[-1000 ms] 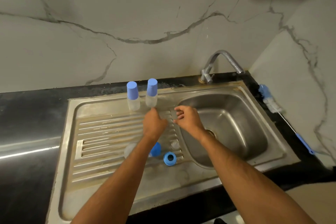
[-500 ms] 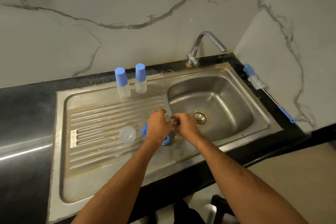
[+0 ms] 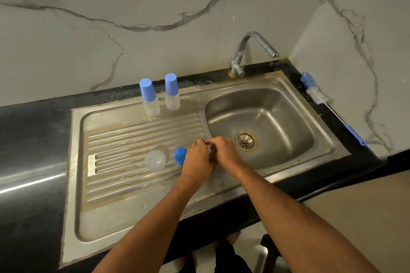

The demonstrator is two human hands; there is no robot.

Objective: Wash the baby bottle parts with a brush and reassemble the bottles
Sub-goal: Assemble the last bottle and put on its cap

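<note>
Both hands meet at the centre of the frame, on the ridged drainboard [image 3: 142, 133] right beside the basin's [image 3: 277, 113] left rim. The left hand [image 3: 196, 158] and the right hand [image 3: 224, 152] are curled toward each other around a small clear part [image 3: 209, 148], of which only a glint shows between the fingertips; what exactly it is cannot be told, nor which hand carries its weight, though both look closed on it.

The pieces it most likely joins lie just left of the left hand: a blue screw ring [image 3: 180, 155], partly hidden by the knuckles, and beyond it a clear domed cap [image 3: 155, 159] resting on the ridges. So the left hand is the nearer one for the ring, a short sideways reach toward the left of the frame (the right would have to cross over).

Two finished bottles [image 3: 150, 97] stand upright at the upper centre, side by side but apart, each a clear plastic body under a matte blue cap. The bottle brush [image 3: 319, 97] lies at the right of the frame on the black bench [image 3: 31, 139], against the marble wall, its long axis running diagonally from the bristled head at top to the blue handle tip lower right, well away from both hands. The steel is dull and stained, the tap [image 3: 250, 51] apparently not running.

I judge this to be reassembly of the last bottle.
</note>
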